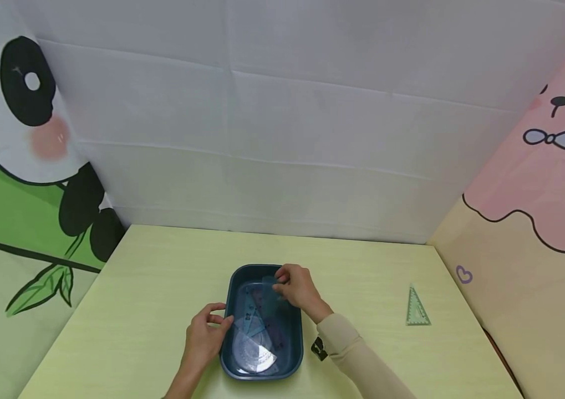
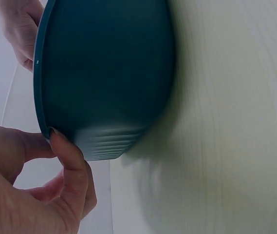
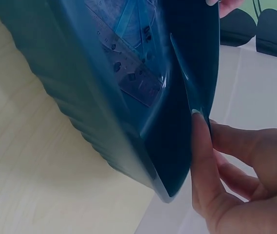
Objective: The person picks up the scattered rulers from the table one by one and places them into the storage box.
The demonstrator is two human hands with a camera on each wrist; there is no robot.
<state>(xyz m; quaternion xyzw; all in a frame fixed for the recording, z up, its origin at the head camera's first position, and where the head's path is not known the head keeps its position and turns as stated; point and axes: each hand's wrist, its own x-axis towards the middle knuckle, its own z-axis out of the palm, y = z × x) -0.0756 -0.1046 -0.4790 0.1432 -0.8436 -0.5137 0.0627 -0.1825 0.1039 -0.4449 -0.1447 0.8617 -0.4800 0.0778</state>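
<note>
A dark blue plastic basin (image 1: 296, 349) stands on the table. My left hand (image 1: 204, 337) holds its left rim, thumb and fingers pinching the edge in the left wrist view. Over the far right part of the basin, my right hand (image 1: 299, 291) pinches a thin clear plastic piece (image 3: 184, 73), seen nearly edge-on in the right wrist view; its full shape cannot be made out. On the basin floor lie a clear round-edged protractor (image 1: 248, 352), a bluish clear set square (image 1: 251, 318) and a clear ruler-like piece with holes (image 3: 128, 73), overlapping one another.
A green triangular set square (image 1: 417, 311) lies apart on the right of the pale yellow table (image 1: 162, 277). A white sheet wall (image 1: 282, 127) rises behind the table. Printed cartoon panels flank it, with a pink figure (image 1: 551, 166) on the right.
</note>
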